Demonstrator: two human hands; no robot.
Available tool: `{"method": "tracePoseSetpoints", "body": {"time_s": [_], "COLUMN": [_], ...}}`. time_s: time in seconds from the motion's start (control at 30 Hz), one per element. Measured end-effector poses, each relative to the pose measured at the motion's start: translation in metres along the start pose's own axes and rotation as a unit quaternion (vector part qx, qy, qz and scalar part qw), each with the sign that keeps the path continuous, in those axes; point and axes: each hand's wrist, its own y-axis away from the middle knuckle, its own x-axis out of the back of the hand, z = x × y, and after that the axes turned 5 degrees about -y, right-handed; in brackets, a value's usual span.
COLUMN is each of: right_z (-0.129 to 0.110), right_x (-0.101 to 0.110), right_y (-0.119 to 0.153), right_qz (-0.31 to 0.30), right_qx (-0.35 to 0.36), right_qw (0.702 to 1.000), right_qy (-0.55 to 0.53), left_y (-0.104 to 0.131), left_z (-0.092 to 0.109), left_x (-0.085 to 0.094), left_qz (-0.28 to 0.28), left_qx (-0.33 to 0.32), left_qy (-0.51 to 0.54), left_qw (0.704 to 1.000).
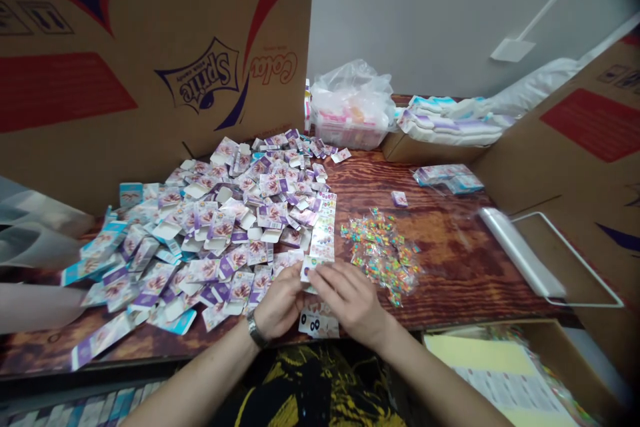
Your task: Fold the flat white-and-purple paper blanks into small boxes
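Near the table's front edge, my left hand (281, 301) and my right hand (353, 299) are closed together on a small white sticker card (309, 268) with coloured round prints. The fingers cover part of this card. Just beyond it lies a strip of similar sticker cards (326, 220). Below my hands, cards with dark drop-like marks (318, 324) lie at the table edge. A large heap of small purple and blue cartons (220, 227) spreads to the left. To the right is a pile of small clear packets with colourful contents (383, 250).
Large cardboard boxes stand at the left (150, 140) and right (595, 167). At the back are a bagged plastic tub (353, 117) and a carton of packs (433, 150). A plastic film roll (523, 253) lies right. An open box (560, 340) sits below the table.
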Motion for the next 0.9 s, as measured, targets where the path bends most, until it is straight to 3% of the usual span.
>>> {"method": "tracePoseSetpoints", "body": {"time_s": [0.07,0.17,0.3,0.4,0.47,0.63,0.77,0.9], "right_z": [-0.004,-0.002,-0.001,-0.005,-0.010,-0.029,-0.031,-0.002], "right_x": [-0.004,-0.009,-0.009,-0.012,-0.018,-0.033,-0.017,0.011], "right_y": [0.008,0.015,0.012,0.012,0.017,0.044,0.066,0.087], "right_qz": [-0.037,-0.040,-0.034,-0.024,-0.008,-0.038,-0.059,-0.045], "right_qx": [0.027,0.025,-0.076,-0.203,-0.260,-0.277,-0.311,-0.427], "right_qw": [0.998,0.998,0.993,0.963,0.947,0.953,0.932,0.881], "right_qy": [0.043,0.043,-0.079,-0.177,-0.187,-0.118,-0.178,-0.200], "left_y": [0.000,0.001,0.003,0.007,0.011,0.022,0.023,0.016], "left_z": [0.002,0.003,0.001,-0.004,-0.010,-0.034,-0.048,-0.041], "left_x": [0.001,0.003,0.005,0.008,0.013,0.024,0.023,0.018], "left_qz": [-0.034,-0.063,-0.005,0.014,0.006,-0.017,-0.076,-0.050], "left_qx": [0.017,0.036,0.009,-0.007,-0.001,-0.011,-0.017,-0.034], "left_qy": [0.070,0.094,-0.017,-0.084,-0.126,-0.260,-0.326,-0.389], "left_qw": [0.997,0.993,1.000,0.996,0.992,0.965,0.942,0.919]}}
